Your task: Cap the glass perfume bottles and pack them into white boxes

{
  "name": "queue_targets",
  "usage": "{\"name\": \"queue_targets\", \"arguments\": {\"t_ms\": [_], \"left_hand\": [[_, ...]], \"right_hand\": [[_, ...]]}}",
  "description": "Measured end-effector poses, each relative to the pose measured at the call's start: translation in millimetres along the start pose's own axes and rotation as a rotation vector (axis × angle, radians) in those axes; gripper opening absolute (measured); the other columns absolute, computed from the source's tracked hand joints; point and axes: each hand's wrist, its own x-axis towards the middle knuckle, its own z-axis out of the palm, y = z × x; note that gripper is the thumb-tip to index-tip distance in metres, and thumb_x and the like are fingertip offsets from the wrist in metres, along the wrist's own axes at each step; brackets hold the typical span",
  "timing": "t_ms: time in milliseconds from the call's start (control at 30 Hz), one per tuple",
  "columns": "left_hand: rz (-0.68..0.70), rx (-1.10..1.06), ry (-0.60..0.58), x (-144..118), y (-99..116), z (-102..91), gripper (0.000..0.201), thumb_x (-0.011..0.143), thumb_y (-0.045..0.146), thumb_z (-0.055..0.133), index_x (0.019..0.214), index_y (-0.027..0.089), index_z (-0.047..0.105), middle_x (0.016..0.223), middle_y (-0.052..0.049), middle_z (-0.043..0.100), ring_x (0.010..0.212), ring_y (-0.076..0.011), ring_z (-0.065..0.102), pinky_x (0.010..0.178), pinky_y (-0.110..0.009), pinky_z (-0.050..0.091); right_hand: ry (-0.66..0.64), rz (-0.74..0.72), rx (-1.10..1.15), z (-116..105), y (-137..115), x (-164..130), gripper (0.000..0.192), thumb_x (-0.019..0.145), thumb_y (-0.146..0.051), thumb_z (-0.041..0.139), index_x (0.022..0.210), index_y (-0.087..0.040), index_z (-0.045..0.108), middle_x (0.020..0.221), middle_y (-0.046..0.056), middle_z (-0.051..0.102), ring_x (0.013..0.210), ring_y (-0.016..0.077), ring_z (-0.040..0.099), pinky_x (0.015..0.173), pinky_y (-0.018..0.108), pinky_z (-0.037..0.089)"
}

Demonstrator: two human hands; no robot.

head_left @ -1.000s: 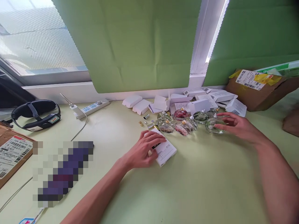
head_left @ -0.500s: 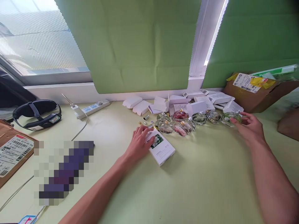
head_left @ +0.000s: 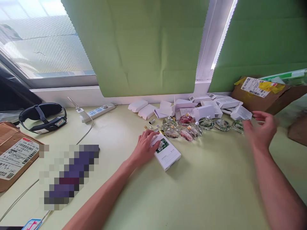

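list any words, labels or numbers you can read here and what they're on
No text can be read.
White box with flower picture under the left hand: small print, blurred.
Shipping labels on the left carton and right carton: barcodes, too small.
Small white boxes: barcodes only.

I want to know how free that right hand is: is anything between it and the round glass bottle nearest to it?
Nothing visible does. The right hand hovers open, blurred, beside the greenish bottle at the row's right end.
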Motion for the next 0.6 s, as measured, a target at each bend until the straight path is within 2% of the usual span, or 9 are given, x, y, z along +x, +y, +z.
{"name": "queue_targets", "arguments": {"t_ms": [100, 167, 233, 400, 500, 600], "left_hand": [[0.011, -0.045, -0.049, 1, -2, -3.7, 0.032, 0.101, 0.037, 0.042, 0.13, 0.03, 0.052, 0.135, -0.009, 0.05, 0.127, -0.0264, 0.049, 0.109, -0.05, 0.037], [0.015, -0.073, -0.09, 2, -5, -5.9, 0.033, 0.101, 0.036, 0.039, 0.133, 0.031, 0.05, 0.14, -0.008, 0.048, 0.133, -0.0266, 0.045, 0.112, -0.05, 0.034], [0.011, -0.088, -0.117, 3, -8, -7.4, 0.034, 0.102, 0.035, 0.038, 0.134, 0.031, 0.048, 0.143, -0.008, 0.046, 0.137, -0.0263, 0.041, 0.114, -0.051, 0.032], [-0.002, -0.095, -0.125, 2, -13, -6.6, 0.034, 0.102, 0.038, 0.038, 0.134, 0.033, 0.047, 0.145, -0.007, 0.044, 0.14, -0.0256, 0.039, 0.116, -0.052, 0.028], [-0.004, -0.09, -0.123, 2, -14, -5.4, 0.034, 0.102, 0.039, 0.037, 0.134, 0.033, 0.047, 0.144, -0.007, 0.045, 0.138, -0.0259, 0.04, 0.115, -0.051, 0.028], [-0.001, -0.098, -0.125, 3, -13, -4.9, 0.033, 0.102, 0.039, 0.037, 0.133, 0.034, 0.048, 0.144, -0.006, 0.045, 0.138, -0.0257, 0.041, 0.115, -0.05, 0.029]], "right_hand": [[-0.252, -0.152, 0.041, 14, -19, -9, 0.041, 0.08, -0.029, 0.061, 0.121, -0.024, 0.063, 0.131, 0.01, 0.062, 0.126, 0.0269, 0.053, 0.112, 0.042, 0.035], [-0.392, -0.194, 0.046, 25, -24, -19, 0.045, 0.079, -0.031, 0.065, 0.123, -0.023, 0.064, 0.139, 0.011, 0.059, 0.133, 0.0296, 0.048, 0.113, 0.042, 0.034], [-0.45, -0.181, 0.033, 33, -24, -26, 0.049, 0.082, -0.034, 0.062, 0.129, -0.02, 0.061, 0.143, 0.015, 0.056, 0.136, 0.0318, 0.044, 0.114, 0.044, 0.033], [-0.409, -0.095, 0.002, 39, -27, -30, 0.049, 0.088, -0.029, 0.053, 0.135, -0.017, 0.056, 0.14, 0.017, 0.055, 0.136, 0.0312, 0.042, 0.114, 0.047, 0.031], [-0.373, -0.039, 0.011, 36, -33, -27, 0.049, 0.092, -0.027, 0.045, 0.139, -0.016, 0.052, 0.139, 0.017, 0.056, 0.132, 0.0292, 0.047, 0.11, 0.044, 0.035], [-0.328, 0.041, 0.015, 33, -39, -26, 0.051, 0.098, -0.031, 0.034, 0.143, -0.009, 0.046, 0.134, 0.023, 0.058, 0.123, 0.0329, 0.054, 0.103, 0.047, 0.04]]}}
